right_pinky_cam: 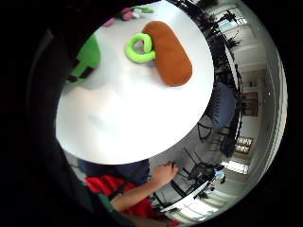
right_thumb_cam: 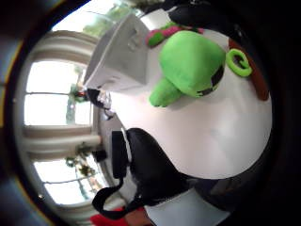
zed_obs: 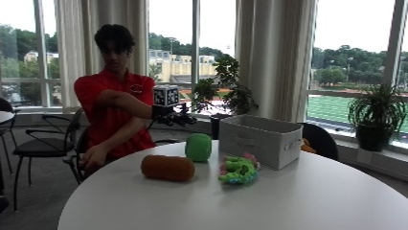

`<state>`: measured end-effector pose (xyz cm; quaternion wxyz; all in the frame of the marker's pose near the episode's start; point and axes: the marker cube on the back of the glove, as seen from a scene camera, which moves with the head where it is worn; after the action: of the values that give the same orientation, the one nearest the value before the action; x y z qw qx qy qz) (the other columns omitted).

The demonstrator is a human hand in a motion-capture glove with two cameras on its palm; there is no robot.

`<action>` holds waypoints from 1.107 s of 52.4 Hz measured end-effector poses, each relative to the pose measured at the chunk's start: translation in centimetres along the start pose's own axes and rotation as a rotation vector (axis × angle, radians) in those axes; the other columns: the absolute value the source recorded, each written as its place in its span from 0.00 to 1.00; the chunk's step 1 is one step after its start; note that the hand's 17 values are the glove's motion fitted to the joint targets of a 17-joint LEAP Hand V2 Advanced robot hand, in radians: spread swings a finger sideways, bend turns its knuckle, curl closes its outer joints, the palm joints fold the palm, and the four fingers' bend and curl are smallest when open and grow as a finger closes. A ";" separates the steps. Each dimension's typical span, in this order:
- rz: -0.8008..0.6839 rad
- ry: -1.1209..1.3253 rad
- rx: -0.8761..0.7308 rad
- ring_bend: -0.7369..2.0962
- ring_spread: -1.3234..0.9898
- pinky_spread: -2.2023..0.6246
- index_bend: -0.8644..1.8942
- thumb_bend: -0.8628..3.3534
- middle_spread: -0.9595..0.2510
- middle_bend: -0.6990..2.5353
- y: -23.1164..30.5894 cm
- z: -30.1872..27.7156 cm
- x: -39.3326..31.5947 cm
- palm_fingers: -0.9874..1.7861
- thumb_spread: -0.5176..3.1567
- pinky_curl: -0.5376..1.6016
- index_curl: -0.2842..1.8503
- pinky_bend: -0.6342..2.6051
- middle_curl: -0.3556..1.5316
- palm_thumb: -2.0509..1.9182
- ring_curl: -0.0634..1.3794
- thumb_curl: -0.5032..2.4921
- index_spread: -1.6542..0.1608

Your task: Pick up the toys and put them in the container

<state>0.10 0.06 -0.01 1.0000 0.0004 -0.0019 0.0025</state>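
Round white table [zed_obs: 287, 201]. Black chairs [zed_obs: 38, 143] stand beyond its left edge. Potted plants [zed_obs: 376, 117] on the windowsill behind, between cream curtains [zed_obs: 274, 57].

Tall windows [zed_obs: 175, 48] hung with pale curtains [zed_obs: 274, 57] let in daylight over trees and a green field; potted plants [zed_obs: 376, 117] stand along the sill; black chairs [zed_obs: 38, 143] rest on grey floor [zed_obs: 32, 206] behind the round white surface [zed_obs: 287, 201].

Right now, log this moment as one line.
gloved right hand above green toy, holding nothing | brown toy on table | container waiting
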 end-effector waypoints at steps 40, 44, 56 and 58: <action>-0.105 -0.034 0.038 0.33 0.48 0.81 0.37 0.19 0.63 0.26 -1.8 0.2 -0.3 0.37 0.41 0.39 0.25 0.40 0.30 0.50 0.16 0.22 0.68; -0.092 -0.043 0.023 0.34 0.49 0.81 0.36 0.19 0.63 0.26 -3.4 0.9 -0.3 0.36 0.40 0.41 0.24 0.43 0.30 0.50 0.18 0.22 0.68; -0.092 -0.037 -0.049 0.35 0.51 0.82 0.36 0.20 0.65 0.26 -6.3 3.0 -2.2 0.33 0.40 0.44 0.23 0.50 0.31 0.51 0.20 0.24 0.69; -0.080 -0.041 -0.091 0.34 0.51 0.82 0.36 0.20 0.66 0.26 -6.4 3.5 -3.1 0.32 0.40 0.44 0.23 0.51 0.31 0.51 0.20 0.24 0.69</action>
<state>-2.97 -6.34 3.46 0.9980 -0.0451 -0.0226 -0.0377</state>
